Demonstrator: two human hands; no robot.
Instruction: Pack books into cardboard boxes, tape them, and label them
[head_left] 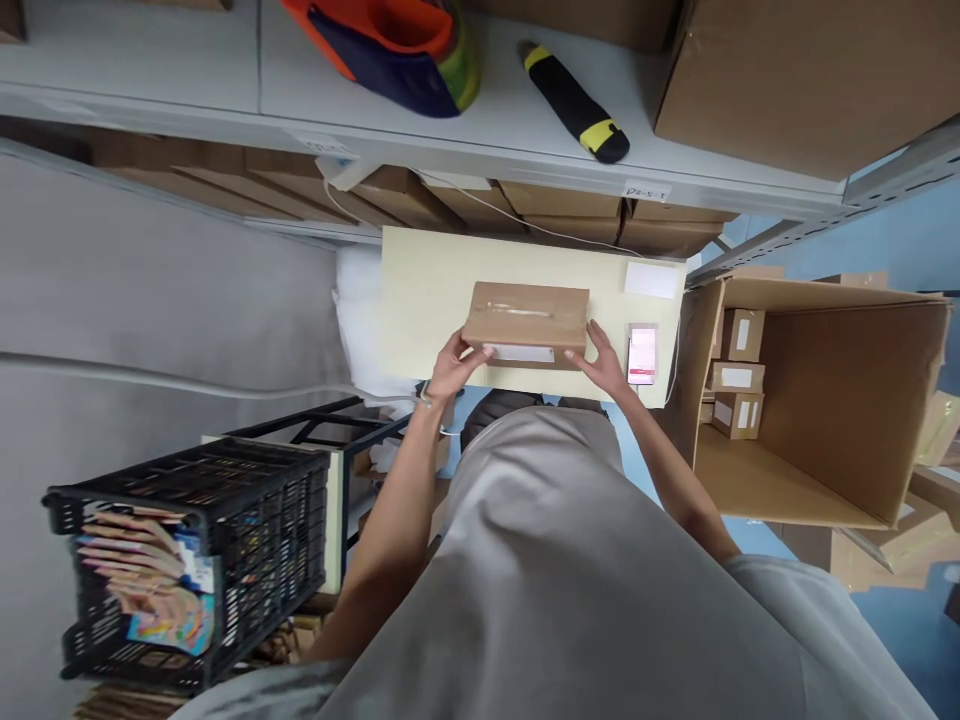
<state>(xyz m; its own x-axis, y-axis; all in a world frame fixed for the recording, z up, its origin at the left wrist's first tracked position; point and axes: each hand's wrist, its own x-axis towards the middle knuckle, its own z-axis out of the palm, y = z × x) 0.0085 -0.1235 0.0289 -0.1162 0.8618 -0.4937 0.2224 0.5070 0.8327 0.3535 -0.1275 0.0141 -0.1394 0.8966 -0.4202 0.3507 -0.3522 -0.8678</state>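
Note:
A closed brown cardboard box (531,312) with clear tape along its top sits at the near part of a pale yellow table (420,270). A white label (521,353) is on its side facing me. My left hand (454,365) grips the box's left end, its thumb by the label. At the right end, my right hand (602,362) holds the box with the thumb on the near side and the fingers along the end. A phone (642,354) with a lit screen lies right of my right hand.
Above the table, a shelf (225,75) carries a tape dispenser (405,55) and a black-yellow utility knife (576,102). A large open carton (832,400) with several small boxes stands at right. A black crate (259,540) with packets is at lower left. White paper (651,279) lies at back right.

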